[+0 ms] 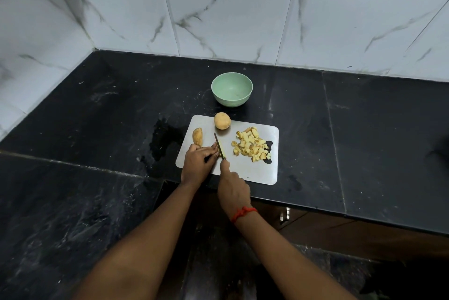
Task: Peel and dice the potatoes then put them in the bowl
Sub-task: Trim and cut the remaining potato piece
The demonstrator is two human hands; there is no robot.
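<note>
On board [255, 168] — yellow dice [251, 145] (skin-flecked)

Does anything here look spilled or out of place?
Yes. A wet patch spreads over the black counter just left of the cutting board, like spilled water. The green bowl still looks empty, while the diced potato sits piled on the board.

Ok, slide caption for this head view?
Right hand slices potato with knife under left hand; diced pile on board, bowl empty.
</note>
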